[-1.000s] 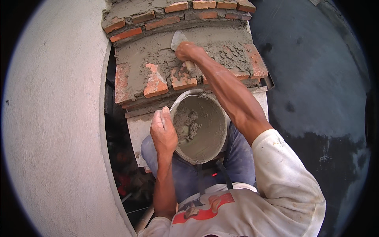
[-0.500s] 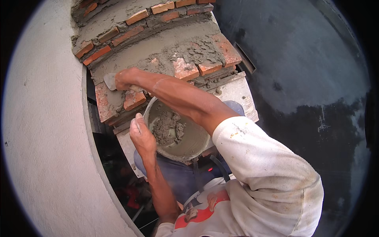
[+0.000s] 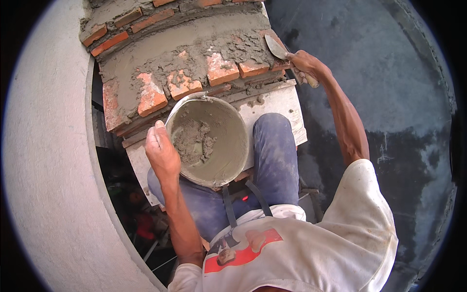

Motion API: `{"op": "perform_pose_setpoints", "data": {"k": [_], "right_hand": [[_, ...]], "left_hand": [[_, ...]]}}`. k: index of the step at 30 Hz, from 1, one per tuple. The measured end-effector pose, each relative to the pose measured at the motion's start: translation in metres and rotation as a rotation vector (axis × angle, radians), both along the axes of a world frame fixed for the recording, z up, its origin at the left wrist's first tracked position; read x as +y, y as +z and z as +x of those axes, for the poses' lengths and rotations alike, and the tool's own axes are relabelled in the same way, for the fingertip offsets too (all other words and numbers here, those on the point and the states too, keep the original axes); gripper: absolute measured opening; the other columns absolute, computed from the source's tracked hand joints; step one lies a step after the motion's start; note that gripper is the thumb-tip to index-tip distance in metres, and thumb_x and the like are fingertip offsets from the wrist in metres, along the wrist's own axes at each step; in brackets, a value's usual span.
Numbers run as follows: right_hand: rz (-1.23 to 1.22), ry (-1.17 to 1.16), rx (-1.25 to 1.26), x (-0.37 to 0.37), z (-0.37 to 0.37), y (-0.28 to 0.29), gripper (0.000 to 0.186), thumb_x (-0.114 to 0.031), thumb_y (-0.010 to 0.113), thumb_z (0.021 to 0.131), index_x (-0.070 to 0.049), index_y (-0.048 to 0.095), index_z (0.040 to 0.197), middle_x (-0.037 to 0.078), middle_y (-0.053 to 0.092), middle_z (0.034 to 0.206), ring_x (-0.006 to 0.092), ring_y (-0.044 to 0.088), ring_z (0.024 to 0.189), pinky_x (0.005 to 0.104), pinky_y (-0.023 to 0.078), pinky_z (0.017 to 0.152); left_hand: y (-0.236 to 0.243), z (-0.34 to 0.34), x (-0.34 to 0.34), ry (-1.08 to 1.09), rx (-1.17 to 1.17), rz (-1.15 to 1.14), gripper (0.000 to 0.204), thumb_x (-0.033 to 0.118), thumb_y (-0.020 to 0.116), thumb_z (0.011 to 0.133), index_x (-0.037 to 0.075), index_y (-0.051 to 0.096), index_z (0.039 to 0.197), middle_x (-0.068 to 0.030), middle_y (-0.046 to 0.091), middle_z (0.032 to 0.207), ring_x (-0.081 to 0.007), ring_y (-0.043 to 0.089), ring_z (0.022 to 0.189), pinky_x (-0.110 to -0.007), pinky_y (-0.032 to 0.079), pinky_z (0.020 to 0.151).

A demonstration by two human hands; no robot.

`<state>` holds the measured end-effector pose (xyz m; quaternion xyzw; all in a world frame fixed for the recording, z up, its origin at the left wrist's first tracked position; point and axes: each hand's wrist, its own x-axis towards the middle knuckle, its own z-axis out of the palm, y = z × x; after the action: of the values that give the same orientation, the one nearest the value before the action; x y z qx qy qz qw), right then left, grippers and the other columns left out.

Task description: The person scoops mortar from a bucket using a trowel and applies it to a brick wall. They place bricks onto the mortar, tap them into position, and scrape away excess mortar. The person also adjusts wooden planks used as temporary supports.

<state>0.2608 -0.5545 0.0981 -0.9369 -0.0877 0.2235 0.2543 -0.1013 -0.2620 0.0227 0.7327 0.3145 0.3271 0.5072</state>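
My left hand (image 3: 163,151) is closed on the wire handle at the left rim of a bucket (image 3: 238,141), which is tilted toward me between my knees. Grey mortar (image 3: 194,140) lies in a lump inside it. Out to the right, my right hand (image 3: 309,67) grips the handle of a trowel (image 3: 276,47). The trowel's blade is over the right end of the brick step, at the mortar there. Several orange bricks (image 3: 223,69) line the step's front edge, with wet mortar (image 3: 160,53) spread behind them.
Higher brick courses (image 3: 153,20) rise at the far side. A pale plastered wall (image 3: 53,146) curves along the left, with a dark gap beside it. A dark grey wall surface (image 3: 369,97) fills the right. A pale board (image 3: 277,104) lies below the step.
My right hand has swung with the trowel from the step's left end to its right end. The left hand stays on the bucket handle.
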Motion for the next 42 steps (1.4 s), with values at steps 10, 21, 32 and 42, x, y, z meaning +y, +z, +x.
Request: {"op": "perform_pose_setpoints", "data": {"k": [10,21,32,42], "right_hand": [[-0.225,0.707,-0.384,0.094,-0.049,-0.045,0.057,-0.042,0.039,0.111,0.008,0.060,0.094,0.014,0.056,0.062,0.0279,0.065,0.058,0.0450,0.056,0.057],[-0.056,0.742,-0.363,0.002,-0.247,-0.030,0.042,-0.024,0.067,0.100,0.006,0.065,0.129,0.025,0.070,0.116,0.0426,0.072,0.101,0.0490,0.059,0.091],[-0.250,1.148,-0.517,0.042,-0.287,-0.081,0.076,-0.049,0.081,0.079,0.008,0.064,0.127,0.018,0.067,0.115,0.0344,0.071,0.103,0.0433,0.064,0.079],[-0.168,1.026,-0.555,0.003,-0.294,-0.100,0.028,-0.010,0.068,0.090,0.012,0.066,0.107,0.025,0.068,0.100,0.0383,0.075,0.087,0.0442,0.064,0.068]], "left_hand": [[0.003,0.012,0.000,-0.025,0.002,0.041,0.045,0.032,0.049,0.113,-0.007,0.061,0.094,-0.0142,0.056,0.079,-0.0234,0.049,0.075,-0.041,0.045,0.075],[0.002,0.013,0.012,-0.151,-0.040,-0.046,0.049,0.037,0.052,0.111,-0.006,0.060,0.091,-0.0128,0.055,0.075,-0.0226,0.049,0.073,-0.043,0.045,0.072],[0.039,0.047,0.001,-0.776,0.186,0.285,0.043,0.034,0.056,0.111,-0.002,0.054,0.086,-0.0059,0.041,0.076,-0.0169,0.042,0.074,-0.036,0.041,0.069],[0.040,0.053,-0.020,-0.546,0.150,0.259,0.041,0.032,0.062,0.105,-0.004,0.060,0.085,-0.0224,0.055,0.073,-0.0309,0.051,0.065,-0.045,0.047,0.067]]}}
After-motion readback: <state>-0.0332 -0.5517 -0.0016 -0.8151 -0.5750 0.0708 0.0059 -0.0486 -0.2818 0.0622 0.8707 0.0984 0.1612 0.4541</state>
